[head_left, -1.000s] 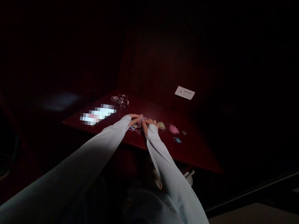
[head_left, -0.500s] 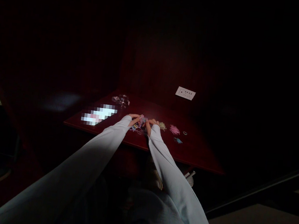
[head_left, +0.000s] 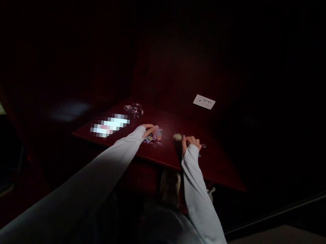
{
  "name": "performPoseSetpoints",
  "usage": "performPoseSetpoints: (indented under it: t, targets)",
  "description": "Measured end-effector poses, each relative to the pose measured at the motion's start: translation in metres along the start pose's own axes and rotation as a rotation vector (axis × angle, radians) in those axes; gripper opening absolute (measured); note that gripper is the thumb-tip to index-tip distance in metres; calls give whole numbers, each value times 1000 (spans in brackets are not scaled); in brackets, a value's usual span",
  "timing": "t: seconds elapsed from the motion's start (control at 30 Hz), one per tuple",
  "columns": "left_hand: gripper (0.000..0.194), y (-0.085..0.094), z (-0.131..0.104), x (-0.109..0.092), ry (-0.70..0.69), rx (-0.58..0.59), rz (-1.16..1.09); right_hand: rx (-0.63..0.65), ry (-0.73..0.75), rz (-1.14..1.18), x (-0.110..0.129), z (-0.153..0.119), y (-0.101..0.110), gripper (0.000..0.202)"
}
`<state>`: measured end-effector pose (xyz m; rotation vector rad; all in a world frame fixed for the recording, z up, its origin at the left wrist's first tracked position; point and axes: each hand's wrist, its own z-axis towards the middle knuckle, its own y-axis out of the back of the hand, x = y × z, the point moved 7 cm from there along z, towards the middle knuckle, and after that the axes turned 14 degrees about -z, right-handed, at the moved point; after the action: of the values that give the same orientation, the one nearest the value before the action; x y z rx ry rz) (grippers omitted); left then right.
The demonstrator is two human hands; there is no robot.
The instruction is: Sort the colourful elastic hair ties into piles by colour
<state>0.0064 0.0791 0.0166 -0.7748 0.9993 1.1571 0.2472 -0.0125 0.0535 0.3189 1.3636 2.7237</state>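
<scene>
My left hand (head_left: 149,130) rests at the left edge of a mixed pile of colourful hair ties (head_left: 156,137), its fingers closed against the pile. What those fingertips pinch is too small to make out. To the right, my right hand (head_left: 192,142) is low over the table with thumb and fingers drawn together; anything between them is hidden. It covers the spot of a pink heap. Just left of it lies a pale yellow heap of hair ties (head_left: 177,137). A single green hair tie (head_left: 204,146) lies beyond its right side, and a bit of blue tie (head_left: 199,155) peeks out below.
The dark red table (head_left: 158,159) carries a lit, blurred-out screen (head_left: 110,125) at left. Behind it stands a clear container (head_left: 136,110). A white socket plate (head_left: 204,101) is on the back wall. Below the table edge a shoe (head_left: 171,182) shows. The surroundings are very dark.
My right hand has moved right, away from the mixed pile, past the yellow heap to where the pink heap was visible. My left hand has stayed by the mixed pile.
</scene>
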Motion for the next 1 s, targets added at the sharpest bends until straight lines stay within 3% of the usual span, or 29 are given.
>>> performPoseSetpoints:
  t: [0.1,0.2,0.73,0.87,1.0]
  targets:
    - [51,-1,2,3,-6,-7,-16,-16,-73,-107,-40,-1,9,32]
    - [46,0,2,4,0,-37,-30,-3,-53,-172,-59,-7,12,33]
    - [49,-2,-2,-4,40,18,-1,67,-179,-296,-76,-17,8,41]
    - [53,-4,0,-1,24,23,-9,-35,-116,-239,-56,-14,11,38]
    - [52,-5,0,0,31,10,9,-46,23,-36,-1,-13,-4,40]
